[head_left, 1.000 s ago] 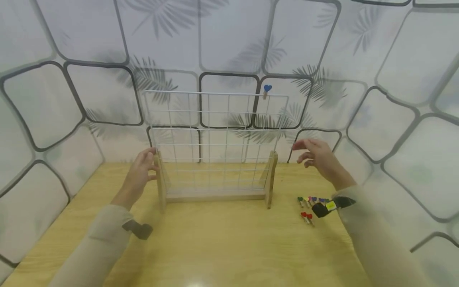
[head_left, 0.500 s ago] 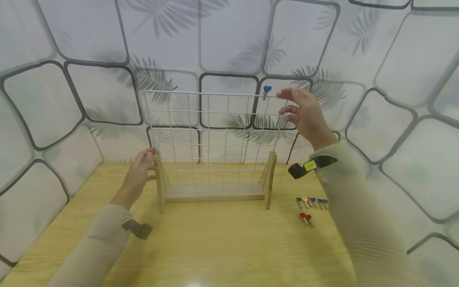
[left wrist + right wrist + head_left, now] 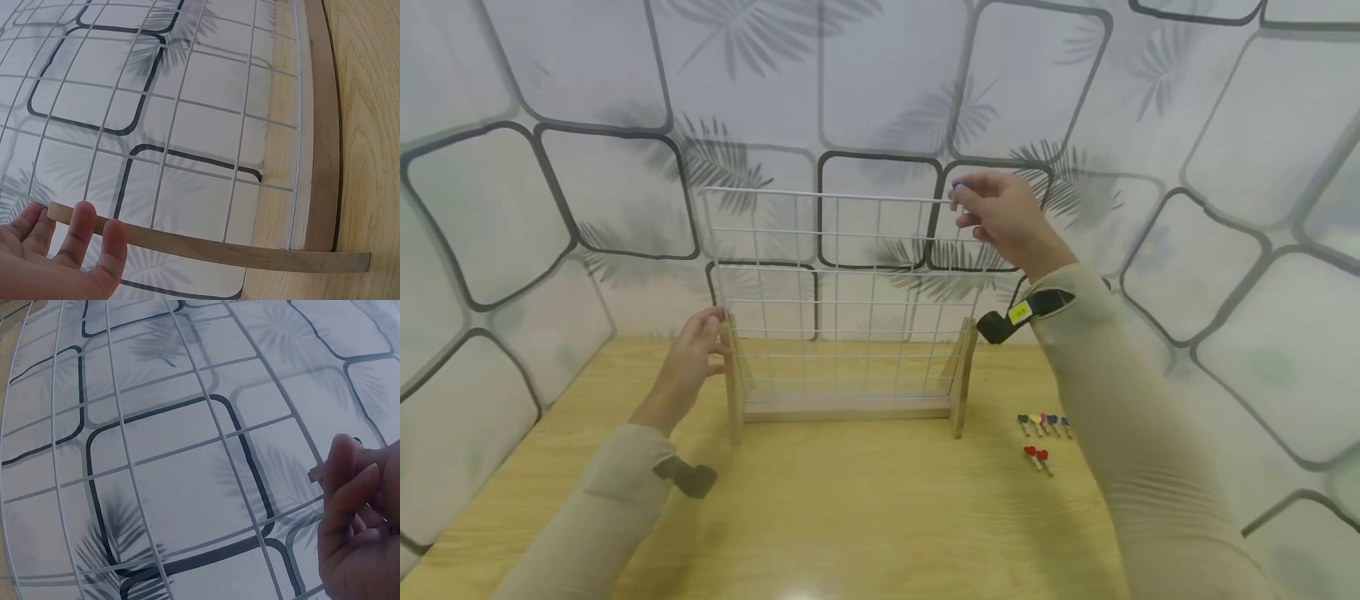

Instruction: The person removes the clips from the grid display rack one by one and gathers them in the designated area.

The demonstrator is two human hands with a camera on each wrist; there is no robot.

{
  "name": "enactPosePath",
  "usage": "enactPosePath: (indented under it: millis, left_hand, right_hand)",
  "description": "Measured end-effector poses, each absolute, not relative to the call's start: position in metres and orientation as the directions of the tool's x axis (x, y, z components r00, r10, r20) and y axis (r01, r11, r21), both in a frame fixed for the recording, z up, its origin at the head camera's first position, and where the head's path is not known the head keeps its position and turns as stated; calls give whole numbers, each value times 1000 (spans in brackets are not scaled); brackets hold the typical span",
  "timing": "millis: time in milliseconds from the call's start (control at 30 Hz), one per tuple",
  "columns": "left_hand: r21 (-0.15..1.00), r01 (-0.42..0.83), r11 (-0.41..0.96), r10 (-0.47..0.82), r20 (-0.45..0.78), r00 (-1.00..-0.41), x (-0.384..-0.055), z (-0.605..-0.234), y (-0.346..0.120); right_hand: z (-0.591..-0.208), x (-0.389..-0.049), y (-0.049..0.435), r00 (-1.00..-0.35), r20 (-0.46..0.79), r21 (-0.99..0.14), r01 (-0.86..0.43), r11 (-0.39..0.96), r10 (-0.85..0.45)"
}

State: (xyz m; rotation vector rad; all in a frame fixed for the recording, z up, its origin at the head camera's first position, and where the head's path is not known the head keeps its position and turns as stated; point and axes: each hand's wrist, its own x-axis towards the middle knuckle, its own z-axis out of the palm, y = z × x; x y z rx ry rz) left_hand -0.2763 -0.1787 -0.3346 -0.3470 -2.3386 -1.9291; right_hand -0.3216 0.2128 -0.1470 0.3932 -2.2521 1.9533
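A white wire grid rack [image 3: 850,271] stands upright in a wooden base on the table. At its top wire, near the right corner, my right hand [image 3: 1003,212] pinches a small wooden clothespin with a blue heart [image 3: 957,188]. Most of that clothespin is hidden by the fingers; its wooden tip [image 3: 317,472] shows in the right wrist view. My left hand [image 3: 692,354] holds the left wooden upright [image 3: 206,248] of the rack near its top, with fingertips over its edge in the left wrist view.
On the table right of the rack lies a row of heart clothespins [image 3: 1042,423] in green, yellow, pink and blue. Two red heart clothespins [image 3: 1037,458] lie in front of them. Patterned fabric [image 3: 880,92] closes off the back and sides.
My right hand has risen from beside the rack, moved left to the top wire and taken hold of the blue heart clothespin there. My left hand has stayed on the upright.
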Motion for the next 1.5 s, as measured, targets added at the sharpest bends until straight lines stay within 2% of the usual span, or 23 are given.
enactPosePath:
  millis: [200,267,367,433,500,667,967,1233,1500]
  left_hand:
    - [959,229,167,124,210,-970,-277,-336,-178]
    - [960,227,165,124,208,-970,-277,-336,-178]
    - [961,226,162,117,209,-971,-278,-337,-180]
    - [961,226,162,116,209,-971,-278,-337,-180]
    - [960,227,162,114,211,-971,-278,-337,-181]
    - [960,220,172,113,203,-973,-276,-335,-180]
    - [963,214,162,113,198,-974,-276,-334,-178]
    - [959,229,168,114,212,-971,-277,-335,-179]
    - [959,221,177,124,201,-972,-278,-334,-178]
  right_hand:
    - [-148,-324,208,-941,336,-910,-333,249,-31]
    - [-148,-324,206,-934,356,-916,-349,197,-1]
    - [-149,-321,203,-929,370,-929,-369,29,11]
    - [-150,-316,204,-928,371,-927,-370,-59,-9]
    - [-154,-309,207,-929,367,-928,-362,-86,-56]
    - [-180,-293,229,-931,338,-941,-338,-23,-137]
    - [-254,-271,289,-970,195,-980,-199,14,-147]
    - [-326,-262,346,-996,59,-989,-66,134,-60]
    - [-392,-251,391,-999,-33,-944,32,328,4]
